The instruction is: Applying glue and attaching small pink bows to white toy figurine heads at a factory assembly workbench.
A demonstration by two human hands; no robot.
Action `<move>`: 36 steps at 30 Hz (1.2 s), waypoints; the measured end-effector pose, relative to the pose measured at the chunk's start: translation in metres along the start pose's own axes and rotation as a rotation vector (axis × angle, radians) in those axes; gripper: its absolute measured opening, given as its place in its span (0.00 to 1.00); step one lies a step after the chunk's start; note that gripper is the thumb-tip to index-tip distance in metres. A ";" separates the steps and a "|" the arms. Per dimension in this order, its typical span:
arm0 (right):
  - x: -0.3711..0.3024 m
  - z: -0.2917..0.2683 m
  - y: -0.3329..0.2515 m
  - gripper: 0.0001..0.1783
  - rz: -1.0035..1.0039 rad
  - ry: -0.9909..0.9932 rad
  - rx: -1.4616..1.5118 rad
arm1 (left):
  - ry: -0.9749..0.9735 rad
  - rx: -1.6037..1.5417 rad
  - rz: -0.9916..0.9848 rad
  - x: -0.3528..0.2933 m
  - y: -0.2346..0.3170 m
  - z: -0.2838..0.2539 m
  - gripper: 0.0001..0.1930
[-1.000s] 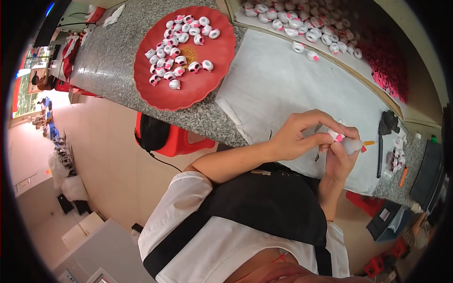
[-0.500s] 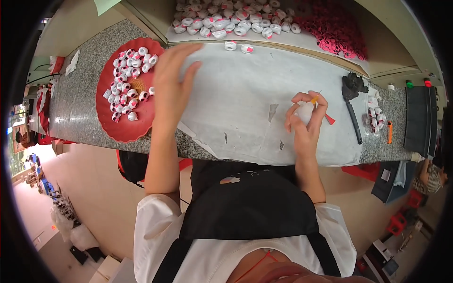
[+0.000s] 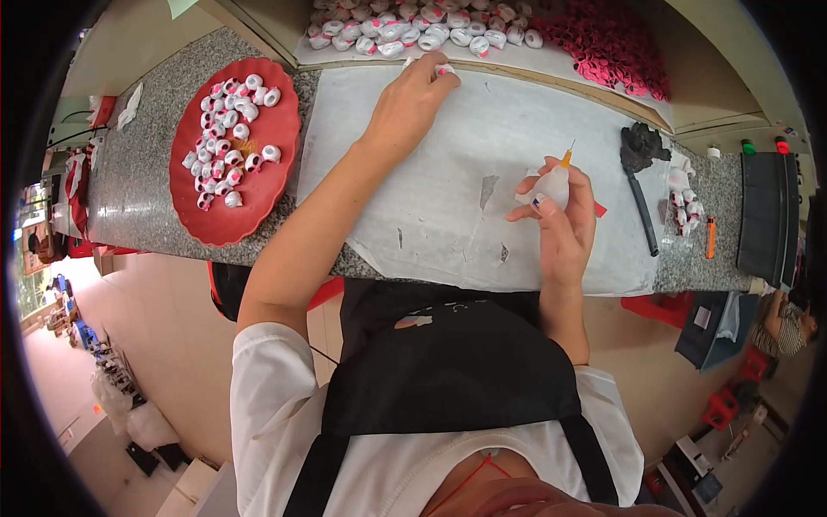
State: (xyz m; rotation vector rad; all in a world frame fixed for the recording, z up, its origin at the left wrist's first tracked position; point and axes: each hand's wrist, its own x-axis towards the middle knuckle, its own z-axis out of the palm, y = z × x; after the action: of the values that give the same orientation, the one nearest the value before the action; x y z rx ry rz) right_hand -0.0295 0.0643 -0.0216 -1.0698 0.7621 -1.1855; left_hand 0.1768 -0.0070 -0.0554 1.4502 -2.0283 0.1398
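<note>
My left hand [image 3: 412, 105] reaches to the far edge of a white paper sheet [image 3: 345, 185]. Its thumb and index finger close around a small white rounded piece [image 3: 444, 71] with a pink patch. Another white piece, partly covered by the fingers, lies beside it. At the right of the sheet, my right hand [image 3: 564, 220] holds a white squeeze bottle [image 3: 550, 187], its orange needle tip [image 3: 567, 158] pointing up and away. A small red object [image 3: 600, 209] shows beside that hand.
A red scalloped plate [image 3: 274, 185] with several white-and-pink pieces stands at the left. Along the back, a shelf holds many white pieces [image 3: 422, 26] and a pink pile [image 3: 607, 52]. At the right lie a black-handled tool [image 3: 642, 215] and an orange lighter [image 3: 711, 237].
My left hand has moved from beside the plate, right and away, onto a small piece at the sheet's far edge. The bottle in my right hand has turned, its needle now clearly upward.
</note>
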 end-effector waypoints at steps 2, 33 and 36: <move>0.001 0.000 0.001 0.21 -0.001 0.012 0.010 | -0.041 0.017 -0.020 0.004 0.001 -0.002 0.10; -0.002 0.017 -0.020 0.22 -0.780 0.104 -0.457 | -0.012 -1.697 -0.596 -0.054 0.083 -0.047 0.17; -0.004 0.018 -0.021 0.22 -0.793 0.059 -0.480 | 0.102 -1.767 -0.615 -0.049 0.089 -0.051 0.17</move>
State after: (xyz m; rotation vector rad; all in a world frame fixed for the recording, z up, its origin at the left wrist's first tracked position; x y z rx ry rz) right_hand -0.0216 0.0724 0.0040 -1.8439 0.7001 -1.7475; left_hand 0.1293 0.0897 -0.0183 0.6510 -0.7649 -1.3917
